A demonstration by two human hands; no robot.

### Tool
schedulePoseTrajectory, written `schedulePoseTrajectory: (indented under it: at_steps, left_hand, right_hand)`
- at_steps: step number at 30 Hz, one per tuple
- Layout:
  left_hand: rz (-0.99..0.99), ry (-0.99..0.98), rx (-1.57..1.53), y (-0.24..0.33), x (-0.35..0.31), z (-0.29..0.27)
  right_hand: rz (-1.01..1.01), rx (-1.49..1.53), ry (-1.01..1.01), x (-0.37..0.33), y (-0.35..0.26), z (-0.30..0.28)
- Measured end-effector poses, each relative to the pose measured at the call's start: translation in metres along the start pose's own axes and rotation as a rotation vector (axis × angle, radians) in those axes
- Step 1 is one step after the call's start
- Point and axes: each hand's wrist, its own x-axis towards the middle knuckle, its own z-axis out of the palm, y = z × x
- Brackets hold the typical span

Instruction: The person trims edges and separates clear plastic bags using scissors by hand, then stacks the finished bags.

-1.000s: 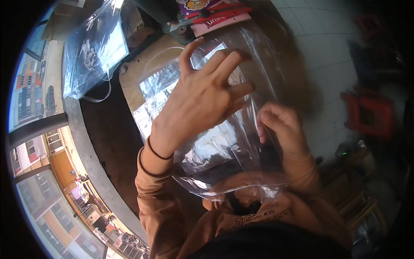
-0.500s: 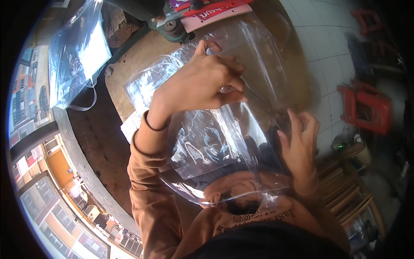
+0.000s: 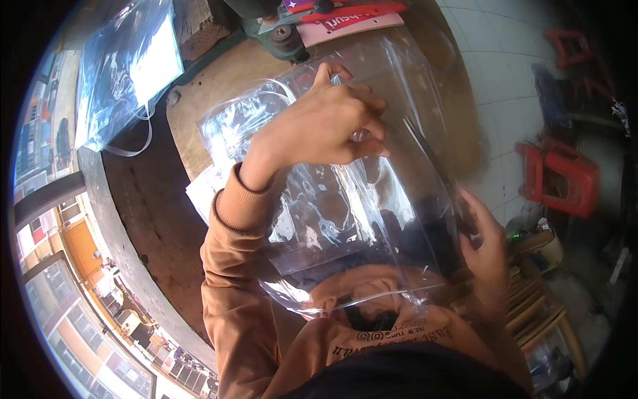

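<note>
A clear plastic bag (image 3: 332,219) spreads across the table in front of me and hangs over its near edge toward my body. My left hand (image 3: 332,123) is above the bag's middle, fingers bent and closed on its plastic. In my right hand (image 3: 484,239), at the bag's right side, is a dark pair of scissors (image 3: 435,159). The narrow blades point up and left, along the right edge of the plastic. My fingers partly cover the handles.
A green metal clamp-like fixture (image 3: 282,41) and a pink card with a red tool on it (image 3: 349,26) occupy the table's far side. More clear bags (image 3: 133,73) lie at far left. A red stool (image 3: 561,174) stands on the tiled floor, right, above a wooden rack (image 3: 531,292).
My right hand has moved down and right, and the scissor blades now show plainly where there was a blur. My left hand keeps its grip, shifted slightly right in the picture.
</note>
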Motion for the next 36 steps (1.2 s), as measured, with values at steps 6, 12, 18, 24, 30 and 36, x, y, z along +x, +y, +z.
schedulePoseTrajectory:
  at_steps: [6,12,18,24,30,36]
  left_hand:
    - [-0.008,-0.015,0.020,0.001,0.001,-0.002]
    - [-0.040,-0.064,0.012,0.003,0.004,-0.004]
    - [-0.051,-0.027,0.023,0.000,0.000,-0.003]
    - [-0.033,-0.026,0.014,0.001,0.001,-0.003]
    - [-0.026,-0.010,0.006,0.001,0.001,-0.003]
    - [-0.119,-0.052,0.044,0.005,-0.004,-0.011]
  right_hand:
    - [-0.059,-0.418,0.018,-0.027,-0.033,-0.009]
    - [-0.122,-0.566,0.090,-0.028,-0.038,0.000]
    - [-0.136,-0.597,0.105,-0.027,-0.031,0.008]
    - [-0.116,-0.610,0.129,-0.023,-0.033,0.013]
    - [-0.128,-0.622,0.104,-0.025,-0.026,0.014]
    - [-0.079,-0.255,0.081,-0.016,-0.022,0.020]
